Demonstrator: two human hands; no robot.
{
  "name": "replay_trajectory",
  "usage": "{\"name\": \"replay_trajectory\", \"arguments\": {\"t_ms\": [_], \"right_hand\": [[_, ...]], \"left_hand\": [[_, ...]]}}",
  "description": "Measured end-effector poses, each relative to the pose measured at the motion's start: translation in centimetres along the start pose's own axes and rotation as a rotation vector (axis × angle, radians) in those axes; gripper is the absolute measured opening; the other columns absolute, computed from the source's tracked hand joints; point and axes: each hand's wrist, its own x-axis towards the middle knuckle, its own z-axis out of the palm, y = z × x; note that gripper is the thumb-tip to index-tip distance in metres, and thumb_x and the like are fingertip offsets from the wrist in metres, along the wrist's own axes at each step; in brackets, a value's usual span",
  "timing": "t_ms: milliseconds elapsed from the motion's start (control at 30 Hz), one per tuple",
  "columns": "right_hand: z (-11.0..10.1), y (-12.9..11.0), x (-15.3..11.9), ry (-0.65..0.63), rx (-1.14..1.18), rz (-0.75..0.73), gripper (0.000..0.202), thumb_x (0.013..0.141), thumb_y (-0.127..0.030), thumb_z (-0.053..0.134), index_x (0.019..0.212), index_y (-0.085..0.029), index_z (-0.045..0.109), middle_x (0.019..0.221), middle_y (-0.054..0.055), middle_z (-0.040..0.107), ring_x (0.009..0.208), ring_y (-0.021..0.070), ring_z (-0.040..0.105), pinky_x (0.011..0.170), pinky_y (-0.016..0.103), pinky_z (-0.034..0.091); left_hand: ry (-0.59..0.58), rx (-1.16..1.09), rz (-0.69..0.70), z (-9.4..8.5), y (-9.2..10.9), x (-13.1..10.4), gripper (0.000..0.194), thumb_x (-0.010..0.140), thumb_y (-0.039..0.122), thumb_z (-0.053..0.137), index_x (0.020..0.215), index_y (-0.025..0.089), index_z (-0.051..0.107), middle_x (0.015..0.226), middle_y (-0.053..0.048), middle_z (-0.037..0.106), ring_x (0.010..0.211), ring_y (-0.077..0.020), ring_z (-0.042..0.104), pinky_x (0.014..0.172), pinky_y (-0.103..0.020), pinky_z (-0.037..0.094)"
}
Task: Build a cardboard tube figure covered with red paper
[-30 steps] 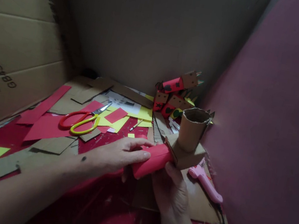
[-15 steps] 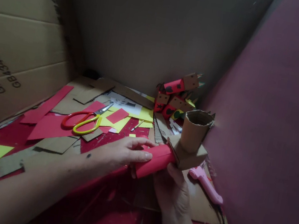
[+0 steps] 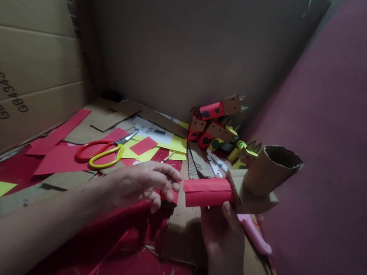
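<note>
My right hand [image 3: 225,236] is closed around the underside of a red paper-covered tube [image 3: 207,192], held nearly level above the table. The tube's right end meets a cardboard box-like piece [image 3: 237,184], on which a brown cardboard tube [image 3: 267,172] stands tilted to the right, its open end up. My left hand [image 3: 147,183] is just left of the red tube, apart from it, with the fingers spread and slightly curled. Below those fingers shows a bit of red [image 3: 172,195], partly hidden; I cannot make out what it is.
Scissors [image 3: 106,150] with red and yellow handles lie on paper and cardboard scraps to the left. Decorated tube figures [image 3: 210,123] are piled at the back, near white markers [image 3: 216,162]. A pink glue gun [image 3: 256,236] lies at right. A cardboard wall [image 3: 24,59] stands left.
My left hand has let go of the red tube and drawn back to the left. My right hand has moved the joined tubes to the right and turned the red one more level.
</note>
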Motion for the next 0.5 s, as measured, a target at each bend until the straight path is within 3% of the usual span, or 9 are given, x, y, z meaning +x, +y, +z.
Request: {"name": "replay_trajectory", "arguments": {"t_ms": [67, 200, 333, 500], "right_hand": [[-0.1, 0.1, 0.0, -0.036, -0.015, -0.032, 0.032, 0.064, -0.017, 0.072, 0.09, -0.035, 0.07, 0.093, -0.006, 0.074, 0.105, 0.0168, 0.061, 0.094, 0.035, 0.044], [0.3, 0.6, -0.5, -0.085, -0.04, -0.065, 0.046, 0.062, -0.012, 0.072, 0.102, -0.034, 0.068, 0.103, -0.005, 0.073, 0.111, 0.0179, 0.058, 0.099, 0.038, 0.042], [0.7, 1.0, -1.3, -0.098, -0.109, -0.072, 0.055, 0.056, -0.003, 0.073, 0.102, -0.033, 0.068, 0.102, -0.005, 0.073, 0.11, 0.0191, 0.059, 0.102, 0.042, 0.039], [-0.5, -0.1, -0.5, -0.062, -0.072, 0.017, 0.057, 0.049, 0.005, 0.063, 0.09, -0.033, 0.071, 0.086, -0.009, 0.075, 0.092, 0.0189, 0.066, 0.102, 0.049, 0.038]], "left_hand": [[0.026, 0.015, -0.019, 0.5, -0.2, 0.1, 0.015, 0.074, 0.025, 0.068, 0.078, 0.012, 0.065, 0.073, -0.006, 0.062, 0.059, -0.0102, 0.054, 0.045, -0.018, 0.041], [0.092, -0.082, -0.051, 1.8, -1.1, 0.1, 0.034, 0.072, 0.042, 0.072, 0.064, 0.011, 0.06, 0.053, 0.0, 0.051, 0.045, -0.0059, 0.04, 0.04, -0.017, 0.03], [0.149, -0.181, -0.027, 2.5, -1.7, 0.1, 0.033, 0.066, 0.035, 0.078, 0.058, 0.012, 0.056, 0.041, 0.007, 0.036, 0.039, -0.0028, 0.028, 0.041, -0.017, 0.023], [0.245, -0.051, 0.103, 1.8, -0.9, 0.2, 0.027, 0.059, 0.03, 0.081, 0.057, 0.011, 0.062, 0.049, 0.002, 0.048, 0.044, -0.005, 0.037, 0.043, -0.019, 0.025]]}}
